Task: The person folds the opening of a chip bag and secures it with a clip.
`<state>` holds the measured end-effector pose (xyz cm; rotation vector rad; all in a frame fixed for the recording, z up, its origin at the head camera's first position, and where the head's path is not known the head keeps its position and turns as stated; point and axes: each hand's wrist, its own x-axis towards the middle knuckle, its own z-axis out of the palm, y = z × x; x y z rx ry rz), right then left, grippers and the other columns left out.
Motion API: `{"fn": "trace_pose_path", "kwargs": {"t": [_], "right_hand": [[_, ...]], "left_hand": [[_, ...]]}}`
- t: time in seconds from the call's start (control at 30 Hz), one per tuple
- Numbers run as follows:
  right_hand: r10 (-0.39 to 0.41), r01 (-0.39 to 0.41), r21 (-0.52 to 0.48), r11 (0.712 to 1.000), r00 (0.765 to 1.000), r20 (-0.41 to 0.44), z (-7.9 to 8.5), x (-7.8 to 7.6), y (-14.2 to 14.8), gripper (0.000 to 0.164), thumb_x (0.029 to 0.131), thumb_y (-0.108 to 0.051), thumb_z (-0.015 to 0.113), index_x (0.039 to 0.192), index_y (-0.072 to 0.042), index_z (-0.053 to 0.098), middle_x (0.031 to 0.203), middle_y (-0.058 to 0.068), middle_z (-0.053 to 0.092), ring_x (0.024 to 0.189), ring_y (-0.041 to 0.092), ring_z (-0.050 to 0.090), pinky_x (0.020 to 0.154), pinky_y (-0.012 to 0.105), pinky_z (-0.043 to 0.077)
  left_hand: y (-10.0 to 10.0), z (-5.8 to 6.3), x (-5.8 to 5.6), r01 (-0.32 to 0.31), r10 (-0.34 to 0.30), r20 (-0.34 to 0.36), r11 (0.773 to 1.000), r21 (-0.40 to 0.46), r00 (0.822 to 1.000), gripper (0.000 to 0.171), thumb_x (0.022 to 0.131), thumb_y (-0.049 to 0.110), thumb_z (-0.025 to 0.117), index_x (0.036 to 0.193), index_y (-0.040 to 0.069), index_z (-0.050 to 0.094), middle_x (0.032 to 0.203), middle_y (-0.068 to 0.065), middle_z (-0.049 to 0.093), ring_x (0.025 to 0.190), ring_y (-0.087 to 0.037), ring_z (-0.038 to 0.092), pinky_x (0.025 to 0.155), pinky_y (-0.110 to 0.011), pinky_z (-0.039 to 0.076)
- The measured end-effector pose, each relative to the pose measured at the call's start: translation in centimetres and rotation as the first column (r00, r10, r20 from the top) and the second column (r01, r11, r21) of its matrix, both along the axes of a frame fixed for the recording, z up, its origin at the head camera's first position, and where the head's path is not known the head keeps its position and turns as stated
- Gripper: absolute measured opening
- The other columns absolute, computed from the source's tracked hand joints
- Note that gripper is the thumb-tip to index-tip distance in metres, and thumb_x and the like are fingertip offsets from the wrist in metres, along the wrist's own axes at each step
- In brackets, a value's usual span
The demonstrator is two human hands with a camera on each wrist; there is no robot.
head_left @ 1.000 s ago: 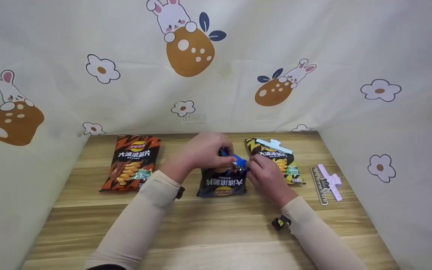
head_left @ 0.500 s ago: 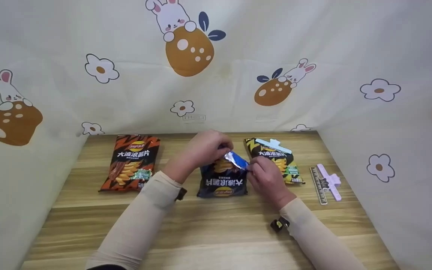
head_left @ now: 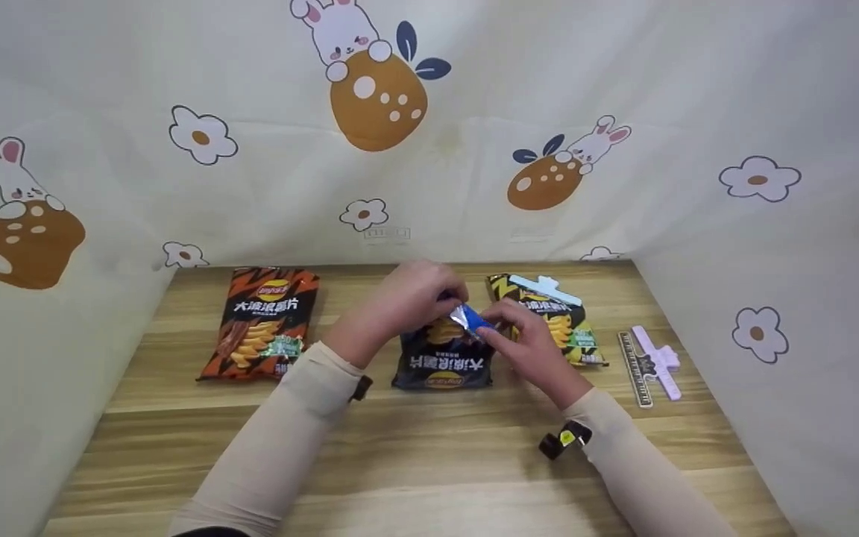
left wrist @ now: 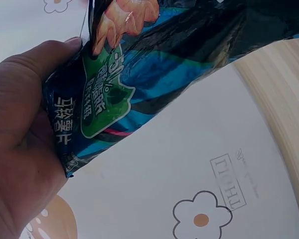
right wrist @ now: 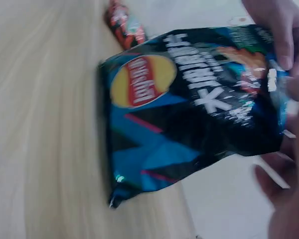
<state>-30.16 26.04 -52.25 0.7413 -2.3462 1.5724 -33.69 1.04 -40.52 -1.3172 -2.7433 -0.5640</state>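
Note:
A dark blue bag of potato chips (head_left: 444,365) stands mid-table, its printing upside down in the head view. My left hand (head_left: 418,294) grips its far left corner; the left wrist view shows the thumb and fingers on that corner of the bag (left wrist: 109,99). At the far right corner, my right hand (head_left: 534,347) pinches the folded-over blue edge (head_left: 476,321), thumb on the near side of the fold. In the right wrist view, the bag's yellow and red logo end (right wrist: 144,82) points away from both hands. Part of the far edge is hidden behind the fingers.
An orange and black chip bag (head_left: 269,324) lies to the left. Behind the right hand is a yellow-green chip bag (head_left: 586,335) with a pale blue clip (head_left: 545,289) across its top. A purple clip (head_left: 657,362) and a clear ruler-like clip (head_left: 634,369) lie far right.
My right hand has shifted its fingers along the far edge, its thumb now over the blue fold. The silvery blue flap looks shorter than half a second ago. My left hand stays nearly in place.

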Motion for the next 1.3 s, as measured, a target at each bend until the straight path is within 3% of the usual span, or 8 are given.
{"fn": "trace_pose_path", "kwargs": {"t": [0.17,0.33,0.5,0.73,0.97,1.3], "right_hand": [[-0.032,0.034,-0.013,0.999,0.994,0.104,0.1,0.0,-0.3,0.007,0.102,-0.015,0.081,0.099,-0.009,0.083,0.094,0.003,0.073,0.084,0.021,0.063,0.074,0.028,0.051],[-0.046,0.049,-0.023,0.999,0.991,0.126,0.1,0.1,-0.4,0.016,0.100,-0.022,0.083,0.098,-0.006,0.082,0.093,0.003,0.074,0.082,0.021,0.064,0.072,0.028,0.050],[-0.062,0.061,0.010,0.998,0.992,0.108,0.1,0.2,0.0,0.003,0.100,-0.014,0.083,0.099,-0.014,0.085,0.092,0.000,0.073,0.081,0.021,0.064,0.069,0.031,0.050],[-0.057,0.054,0.040,0.998,0.995,0.082,0.1,0.0,0.1,0.006,0.100,-0.017,0.084,0.100,-0.022,0.087,0.092,-0.002,0.074,0.081,0.020,0.065,0.069,0.028,0.051],[-0.055,0.053,0.061,0.997,0.998,0.037,0.0,-0.1,0.3,0.006,0.098,-0.016,0.084,0.101,-0.018,0.088,0.093,-0.004,0.077,0.084,0.018,0.069,0.076,0.026,0.055],[-0.059,0.062,0.116,0.991,0.998,-0.026,0.0,-0.1,0.7,0.009,0.099,-0.011,0.082,0.104,-0.015,0.088,0.094,-0.005,0.078,0.082,0.017,0.071,0.072,0.028,0.058]], "left_hand": [[-0.1,-0.1,0.0,0.035,-0.035,-0.001,0.999,0.007,0.999,0.013,0.106,0.012,0.074,0.113,0.007,0.084,0.110,-0.006,0.082,0.094,-0.021,0.076,0.085,-0.037,0.063],[-0.3,0.2,0.1,0.027,-0.027,0.013,1.000,-0.012,1.000,0.012,0.105,0.011,0.075,0.113,0.007,0.084,0.109,-0.007,0.082,0.095,-0.022,0.076,0.086,-0.037,0.063],[-0.2,0.4,0.1,0.004,-0.005,-0.006,0.996,-0.089,1.000,0.013,0.106,0.017,0.076,0.113,0.008,0.083,0.107,-0.006,0.081,0.092,-0.023,0.074,0.084,-0.038,0.063],[-0.5,1.0,0.2,-0.038,0.033,-0.042,0.991,-0.130,0.999,0.011,0.105,0.017,0.078,0.109,0.009,0.084,0.101,-0.005,0.081,0.089,-0.024,0.074,0.083,-0.040,0.063],[-0.9,1.2,0.1,-0.031,0.022,-0.065,0.990,-0.134,0.998,0.010,0.106,0.013,0.076,0.111,0.009,0.084,0.106,-0.005,0.082,0.096,-0.024,0.076,0.089,-0.041,0.063],[-1.2,1.4,-0.3,-0.028,0.020,-0.057,0.989,-0.144,0.998,0.013,0.106,0.017,0.077,0.111,0.009,0.085,0.105,-0.006,0.083,0.096,-0.024,0.078,0.089,-0.041,0.064]]}}
